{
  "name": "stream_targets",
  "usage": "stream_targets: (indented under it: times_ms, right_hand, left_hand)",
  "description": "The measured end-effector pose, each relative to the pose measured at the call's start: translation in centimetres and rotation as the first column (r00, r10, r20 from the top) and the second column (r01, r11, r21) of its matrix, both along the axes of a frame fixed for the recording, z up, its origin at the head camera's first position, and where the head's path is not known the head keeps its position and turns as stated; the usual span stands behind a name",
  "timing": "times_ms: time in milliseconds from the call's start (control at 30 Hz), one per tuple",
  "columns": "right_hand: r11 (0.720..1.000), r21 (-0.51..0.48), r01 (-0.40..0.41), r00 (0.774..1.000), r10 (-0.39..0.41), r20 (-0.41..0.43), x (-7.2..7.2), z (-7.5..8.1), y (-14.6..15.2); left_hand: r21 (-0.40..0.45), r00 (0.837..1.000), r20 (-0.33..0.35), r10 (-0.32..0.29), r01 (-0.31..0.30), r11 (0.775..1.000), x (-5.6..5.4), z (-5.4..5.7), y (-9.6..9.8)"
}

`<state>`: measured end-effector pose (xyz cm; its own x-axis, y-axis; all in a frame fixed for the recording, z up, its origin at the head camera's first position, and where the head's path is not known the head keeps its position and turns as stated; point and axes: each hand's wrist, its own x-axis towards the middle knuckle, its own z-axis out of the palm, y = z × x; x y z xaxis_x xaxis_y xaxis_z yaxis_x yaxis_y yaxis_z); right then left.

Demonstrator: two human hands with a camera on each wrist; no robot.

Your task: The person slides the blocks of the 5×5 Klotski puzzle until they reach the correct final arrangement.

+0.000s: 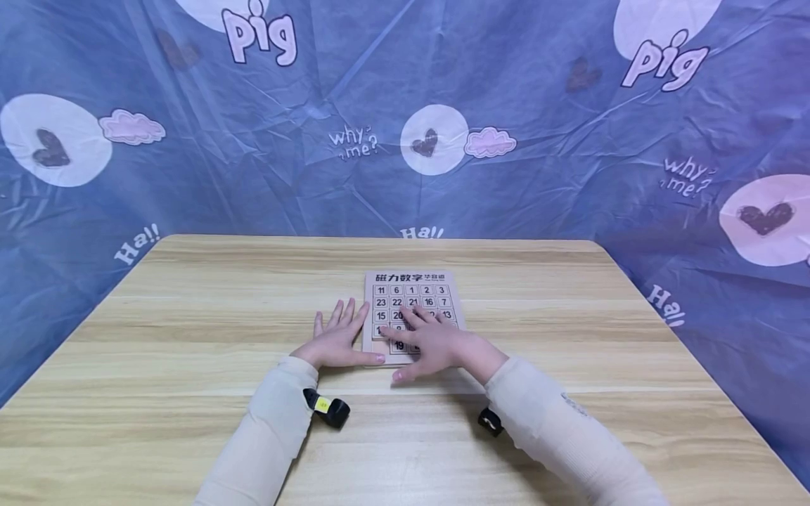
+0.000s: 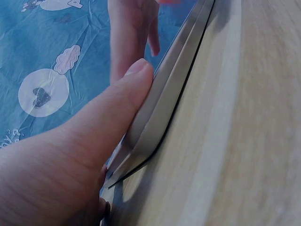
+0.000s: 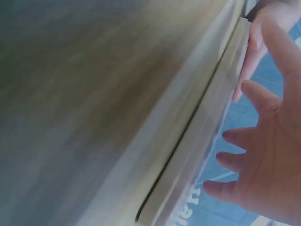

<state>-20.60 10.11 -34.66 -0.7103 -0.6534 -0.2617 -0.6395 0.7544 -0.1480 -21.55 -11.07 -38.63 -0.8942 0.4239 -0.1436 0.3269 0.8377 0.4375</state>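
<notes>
A number sliding puzzle (image 1: 411, 278) lies flat on the table, its numbered square tiles in rows beneath a printed heading. A gap shows at its lower left corner, left of tile 19. My left hand (image 1: 338, 343) lies along the puzzle's left edge with fingers spread, the thumb reaching over the frame near that gap. In the left wrist view this thumb (image 2: 99, 122) rests along the frame's rim (image 2: 162, 103). Over the lower right tiles spreads my right hand (image 1: 433, 346), its index fingertip at the leftmost tile of the fourth row. Its palm covers several tiles.
The wooden table (image 1: 190, 316) extends around the puzzle on all sides. Behind its far edge hangs a blue printed cloth (image 1: 544, 176). Dark wrist devices (image 1: 332, 411) sit on both sleeved forearms, close above the tabletop.
</notes>
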Motion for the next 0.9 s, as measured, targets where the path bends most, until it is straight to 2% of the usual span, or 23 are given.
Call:
stream_targets:
  times_ms: [233, 533, 900]
  right_hand:
    - [0.998, -0.061, -0.012, 1.0, 0.011, -0.022, 0.8, 0.7, 3.6]
    - [0.995, -0.091, 0.044, 0.999, -0.045, -0.016, 2.2, 0.9, 8.3]
    - [0.993, -0.092, 0.075, 0.997, -0.077, -0.019, 3.1, 0.1, 10.1]
  left_hand:
    - [0.001, 1.0, -0.004, 0.007, -0.007, 1.0, -0.2, -0.2, 0.1]
    - [0.006, 1.0, 0.009, 0.006, -0.006, 1.0, 0.0, 0.0, 0.1]
    - [0.011, 1.0, 0.006, 0.007, -0.007, 1.0, -0.1, -0.2, 0.0]
